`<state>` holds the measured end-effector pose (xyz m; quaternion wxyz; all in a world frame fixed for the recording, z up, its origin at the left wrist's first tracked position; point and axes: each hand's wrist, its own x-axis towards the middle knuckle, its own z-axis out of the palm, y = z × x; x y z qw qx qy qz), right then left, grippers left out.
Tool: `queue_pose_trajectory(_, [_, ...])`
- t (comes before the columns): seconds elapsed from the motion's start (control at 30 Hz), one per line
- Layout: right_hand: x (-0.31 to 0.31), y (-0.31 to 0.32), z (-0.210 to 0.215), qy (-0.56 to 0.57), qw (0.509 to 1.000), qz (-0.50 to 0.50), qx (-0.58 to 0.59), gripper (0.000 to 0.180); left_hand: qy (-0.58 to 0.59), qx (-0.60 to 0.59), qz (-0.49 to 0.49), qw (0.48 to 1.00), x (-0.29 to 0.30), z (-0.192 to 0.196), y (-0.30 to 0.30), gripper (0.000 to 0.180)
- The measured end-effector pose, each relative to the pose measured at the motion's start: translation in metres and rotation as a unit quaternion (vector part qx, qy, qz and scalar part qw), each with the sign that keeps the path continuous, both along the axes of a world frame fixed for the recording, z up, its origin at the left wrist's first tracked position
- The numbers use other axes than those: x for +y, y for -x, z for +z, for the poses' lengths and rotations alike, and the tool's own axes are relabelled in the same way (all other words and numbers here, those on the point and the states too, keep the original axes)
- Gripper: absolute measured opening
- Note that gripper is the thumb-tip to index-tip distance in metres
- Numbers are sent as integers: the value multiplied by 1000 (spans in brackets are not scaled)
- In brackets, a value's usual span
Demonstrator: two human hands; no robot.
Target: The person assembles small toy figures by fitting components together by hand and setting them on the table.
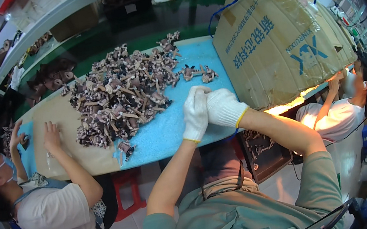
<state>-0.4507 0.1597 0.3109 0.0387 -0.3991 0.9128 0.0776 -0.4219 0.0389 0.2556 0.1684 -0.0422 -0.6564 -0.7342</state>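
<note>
Both my hands wear white knit gloves and meet above the blue foam mat [167, 130] on the table. My left hand [195, 113] and my right hand [222, 106] are closed together, fingertips touching near the top; whatever sits between them is hidden. A large heap of small brown, black and pale pieces [120, 92] lies on the mat just left of my hands. Two or three loose pieces [196, 73] lie beyond my hands.
A big tilted cardboard box [275, 33] with a blue strap stands at the right. One seated person [50, 197] at the left rests both hands on a tan sheet [61, 153]. Another person [341, 112] sits at the right. A red stool [126, 193] is under the table.
</note>
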Motion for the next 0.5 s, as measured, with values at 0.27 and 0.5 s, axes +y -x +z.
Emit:
queue_pose_trajectory(0.27, [22, -23, 18, 433, 876, -159, -139, 40, -178, -298, -179, 920, -51, 31, -43, 47])
queue_pose_trajectory(0.5, [24, -36, 12, 434, 832, -181, -296, 45, -18, -185, -117, 976, -28, 42, -69, 29])
